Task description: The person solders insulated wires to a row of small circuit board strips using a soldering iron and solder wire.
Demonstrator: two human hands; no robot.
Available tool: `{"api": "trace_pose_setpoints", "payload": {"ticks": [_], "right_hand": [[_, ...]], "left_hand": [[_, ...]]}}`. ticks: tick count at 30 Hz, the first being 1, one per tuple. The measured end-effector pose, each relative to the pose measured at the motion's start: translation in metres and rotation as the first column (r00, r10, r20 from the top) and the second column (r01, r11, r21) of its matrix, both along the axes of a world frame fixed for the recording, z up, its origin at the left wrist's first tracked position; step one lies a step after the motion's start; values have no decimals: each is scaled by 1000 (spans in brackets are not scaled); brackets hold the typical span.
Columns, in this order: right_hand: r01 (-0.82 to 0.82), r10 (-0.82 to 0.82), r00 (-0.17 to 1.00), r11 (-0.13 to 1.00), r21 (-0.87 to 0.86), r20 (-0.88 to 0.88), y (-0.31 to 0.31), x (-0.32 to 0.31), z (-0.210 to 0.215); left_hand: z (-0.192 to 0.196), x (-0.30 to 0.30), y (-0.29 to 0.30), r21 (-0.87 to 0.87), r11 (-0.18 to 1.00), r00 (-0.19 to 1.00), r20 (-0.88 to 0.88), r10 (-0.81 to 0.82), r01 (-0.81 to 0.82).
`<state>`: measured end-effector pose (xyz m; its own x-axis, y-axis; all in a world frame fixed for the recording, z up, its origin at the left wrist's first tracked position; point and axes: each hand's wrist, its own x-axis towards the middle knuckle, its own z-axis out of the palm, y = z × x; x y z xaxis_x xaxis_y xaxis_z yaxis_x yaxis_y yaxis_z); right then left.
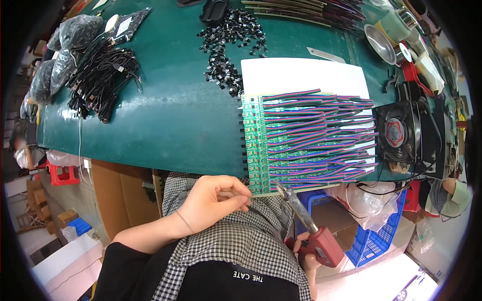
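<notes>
My right hand is closed around the dark red handle of a soldering gun. Its long metal barrel slants up and left, the tip close to the lower edge of a green circuit board panel. Rows of striped ribbon wires run rightward from the panel, and small black connectors line its left edge. At the panel's lower left corner, my left hand has its fingers curled in and thumb against them. Whatever may be between those fingertips is hidden or too small to tell.
White sheet lies under the panel. Loose black connectors are heaped beyond it, near a blade. A black fan stands right. Black cables and bagged parts lie far left. A blue crate sits below the table.
</notes>
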<state>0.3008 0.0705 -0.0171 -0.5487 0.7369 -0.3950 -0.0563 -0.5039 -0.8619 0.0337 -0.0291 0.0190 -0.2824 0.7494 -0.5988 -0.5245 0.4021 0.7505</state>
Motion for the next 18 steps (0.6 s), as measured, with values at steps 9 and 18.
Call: {"api": "trace_pose_setpoints", "payload": {"ticks": [9,18], "right_hand": [[-98,94,993,993,63,68,0,6,-4],[-275,159,946,853,443,282,-1,62,-55]], "left_hand": [[-10,9,6,54,998,973,-229,31,-19],[-13,11,8,55,995,972,-214,92,-82]]}}
